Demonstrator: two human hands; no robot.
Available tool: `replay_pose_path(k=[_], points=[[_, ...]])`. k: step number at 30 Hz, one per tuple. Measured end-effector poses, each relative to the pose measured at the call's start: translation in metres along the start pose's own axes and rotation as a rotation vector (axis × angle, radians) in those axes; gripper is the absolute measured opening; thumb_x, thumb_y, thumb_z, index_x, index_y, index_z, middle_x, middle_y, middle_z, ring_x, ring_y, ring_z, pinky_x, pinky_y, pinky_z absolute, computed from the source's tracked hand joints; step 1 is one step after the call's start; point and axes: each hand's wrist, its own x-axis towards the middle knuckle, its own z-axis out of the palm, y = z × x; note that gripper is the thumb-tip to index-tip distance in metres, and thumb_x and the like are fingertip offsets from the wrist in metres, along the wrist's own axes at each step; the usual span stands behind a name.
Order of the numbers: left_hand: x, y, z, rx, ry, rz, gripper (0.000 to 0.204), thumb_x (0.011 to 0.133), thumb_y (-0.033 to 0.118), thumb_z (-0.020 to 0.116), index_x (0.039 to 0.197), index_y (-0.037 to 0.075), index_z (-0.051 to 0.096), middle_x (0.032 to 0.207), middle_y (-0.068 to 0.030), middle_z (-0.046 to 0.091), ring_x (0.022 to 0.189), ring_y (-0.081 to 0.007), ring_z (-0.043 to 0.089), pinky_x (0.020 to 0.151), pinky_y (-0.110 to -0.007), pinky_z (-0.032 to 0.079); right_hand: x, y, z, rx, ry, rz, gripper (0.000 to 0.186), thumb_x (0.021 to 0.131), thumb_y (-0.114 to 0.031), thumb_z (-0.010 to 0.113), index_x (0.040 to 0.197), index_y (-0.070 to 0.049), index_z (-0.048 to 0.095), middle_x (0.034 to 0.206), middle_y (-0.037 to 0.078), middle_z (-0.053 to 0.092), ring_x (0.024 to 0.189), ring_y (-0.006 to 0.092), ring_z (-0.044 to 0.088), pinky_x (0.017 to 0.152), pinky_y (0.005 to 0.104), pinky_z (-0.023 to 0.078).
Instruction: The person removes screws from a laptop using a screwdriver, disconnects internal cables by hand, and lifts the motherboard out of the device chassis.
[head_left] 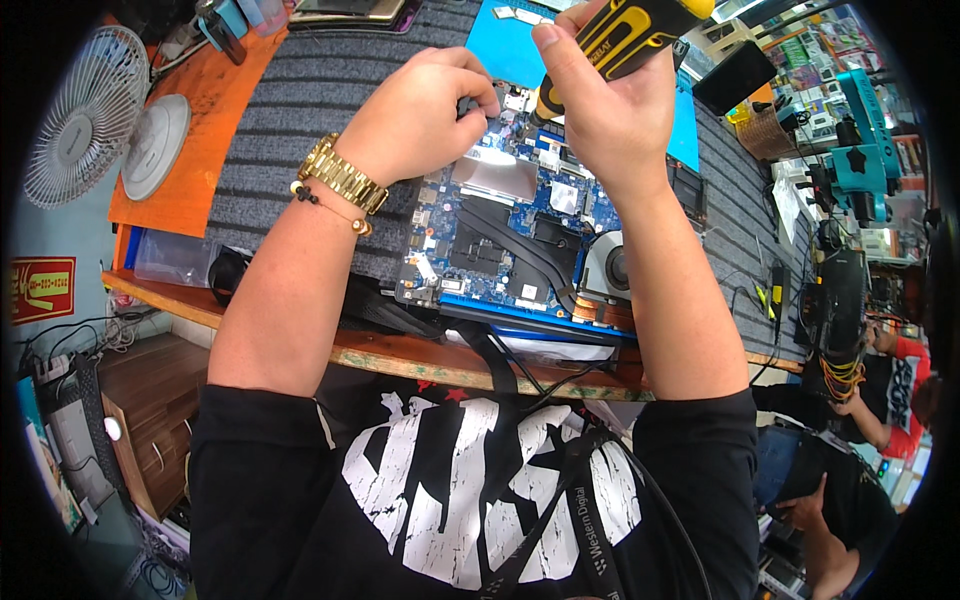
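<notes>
An opened laptop lies on the striped grey mat with its blue circuit board bared. On it are a black heat pipe, a round cooling fan and a silvery metal plate. My right hand is wrapped round the thick yellow-and-black handle of a screwdriver, its narrow end pointing down at the laptop's far edge; the tip is hard to make out. My left hand is closed at the far left corner of the board, fingers curled together. Whatever those fingertips pinch is hidden.
A blue work mat lies beyond the laptop. To the left stand a white fan and its round grille on an orange board. A black phone-like slab and a teal microscope stand right. Other people work at far right.
</notes>
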Motion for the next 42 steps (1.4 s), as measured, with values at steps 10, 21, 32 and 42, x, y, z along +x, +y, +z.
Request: replay_pose_path(k=[10, 21, 32, 42], points=[[0.001, 0.002, 0.000, 0.002, 0.000, -0.004, 0.009, 0.092, 0.012, 0.080, 0.098, 0.004, 0.081, 0.114, -0.0103, 0.076, 0.114, -0.0331, 0.071, 0.103, -0.045, 0.057, -0.001, -0.020, 0.005, -0.052, 0.022, 0.101, 0.019, 0.106, 0.001, 0.073, 0.113, -0.005, 0.057, 0.087, 0.000, 0.063, 0.067, 0.0069, 0.060, 0.059, 0.0235, 0.048], [-0.002, 0.006, -0.003, -0.001, -0.030, -0.029, 0.023, 0.084, 0.017, 0.093, 0.099, 0.008, 0.078, 0.116, -0.0072, 0.071, 0.116, -0.0319, 0.068, 0.103, -0.044, 0.057, -0.001, -0.014, 0.002, -0.086, 0.041, 0.087, 0.018, 0.106, -0.001, 0.074, 0.112, -0.004, 0.057, 0.085, 0.000, 0.063, 0.066, 0.0068, 0.061, 0.058, 0.0230, 0.049], [-0.003, 0.007, -0.002, 0.014, -0.034, -0.048, 0.022, 0.085, 0.018, 0.091, 0.099, 0.009, 0.077, 0.117, -0.0074, 0.071, 0.119, -0.0330, 0.067, 0.106, -0.044, 0.056, -0.001, -0.008, 0.000, -0.052, 0.056, 0.051, 0.018, 0.106, -0.002, 0.074, 0.112, -0.004, 0.057, 0.086, 0.001, 0.063, 0.064, 0.0076, 0.061, 0.056, 0.0228, 0.050], [-0.002, 0.008, -0.002, 0.043, -0.017, -0.037, 0.022, 0.088, 0.023, 0.093, 0.098, 0.009, 0.079, 0.118, -0.0070, 0.072, 0.119, -0.0308, 0.068, 0.105, -0.043, 0.056, 0.007, -0.002, -0.034, -0.256, 0.155, -0.200, 0.018, 0.105, -0.015, 0.083, 0.113, -0.005, 0.070, 0.103, 0.002, 0.075, 0.094, 0.0102, 0.069, 0.087, 0.0289, 0.055]])
